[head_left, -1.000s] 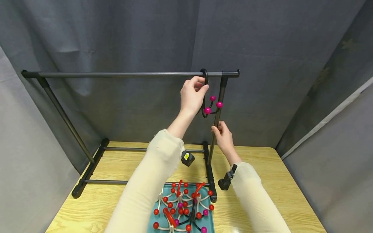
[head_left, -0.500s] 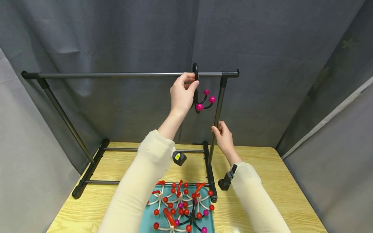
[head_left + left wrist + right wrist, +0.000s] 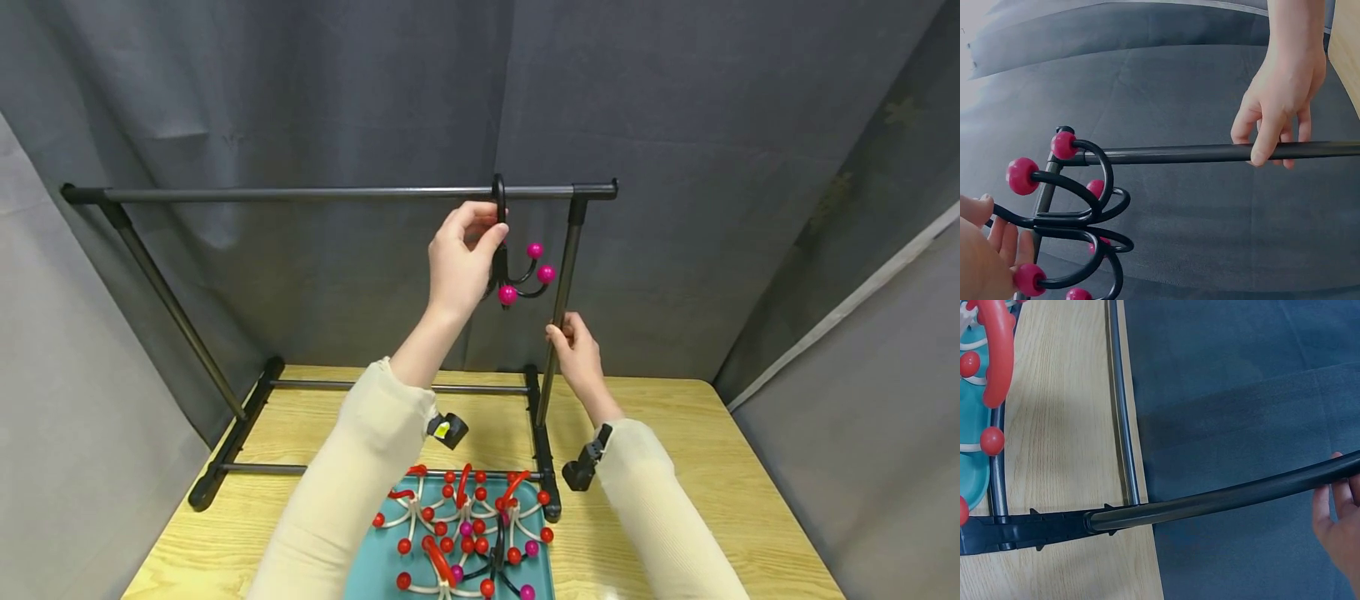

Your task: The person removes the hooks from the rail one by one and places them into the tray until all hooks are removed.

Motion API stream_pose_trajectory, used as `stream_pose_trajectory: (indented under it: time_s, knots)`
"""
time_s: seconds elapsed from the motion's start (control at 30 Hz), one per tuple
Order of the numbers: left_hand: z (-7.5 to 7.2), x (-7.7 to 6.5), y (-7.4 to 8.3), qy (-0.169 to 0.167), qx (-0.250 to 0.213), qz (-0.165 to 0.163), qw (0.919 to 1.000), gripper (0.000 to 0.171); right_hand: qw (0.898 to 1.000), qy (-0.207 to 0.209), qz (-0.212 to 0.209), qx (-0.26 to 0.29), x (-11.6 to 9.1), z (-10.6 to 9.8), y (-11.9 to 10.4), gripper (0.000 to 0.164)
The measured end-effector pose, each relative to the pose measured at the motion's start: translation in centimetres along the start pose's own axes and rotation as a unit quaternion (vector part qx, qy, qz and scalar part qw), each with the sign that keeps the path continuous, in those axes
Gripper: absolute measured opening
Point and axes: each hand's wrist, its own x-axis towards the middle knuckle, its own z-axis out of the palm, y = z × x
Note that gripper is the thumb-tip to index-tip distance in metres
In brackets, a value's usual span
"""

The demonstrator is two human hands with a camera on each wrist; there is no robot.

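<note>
A black hanger hook (image 3: 501, 268) with several curved arms tipped in magenta balls (image 3: 1024, 175) hangs at the rack's top rail, its upper loop over the bar. My left hand (image 3: 459, 258) pinches its stem just below the rail, thumb nearest the camera. To the right, my right hand (image 3: 581, 354) grips the rack's right upright (image 3: 567, 267) about midway up. In the right wrist view the fingers (image 3: 1342, 497) are round the dark pole. In the left wrist view the hook's arms fan out beside the left hand (image 3: 985, 262).
The black garment rack, with its long top rail (image 3: 300, 195), stands on a wooden table (image 3: 660, 467). In front, a teal tray (image 3: 360, 575) bears several white hooks with red ends and a black one with magenta balls. Grey curtains (image 3: 337, 108) surround the table.
My left hand has moved left along the rail with the hook, rising a little and then lowering so the loop settles on the bar. My right hand stays on the upright.
</note>
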Motion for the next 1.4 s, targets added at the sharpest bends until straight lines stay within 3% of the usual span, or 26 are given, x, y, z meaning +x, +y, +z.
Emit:
stream_pose_trajectory:
  time_s: [0.57,1.07,1.4]
  knots:
    - [-3.4,-4.0,-0.9,-0.025,-0.083,-0.024,0.9959,0.017,1.000,0.002,0.001,0.003,0.1,0.3,0.0,0.025]
    - [-5.8,-7.8,-2.2,-0.028,-0.066,-0.070,0.9949,0.015,1.000,-0.007,0.005,0.010,0.1,0.4,0.0,0.027]
    - [-8.0,-11.8,-4.1,-0.024,-0.067,-0.142,0.9874,0.018,1.000,-0.003,0.007,0.011,-0.1,0.4,0.0,0.030]
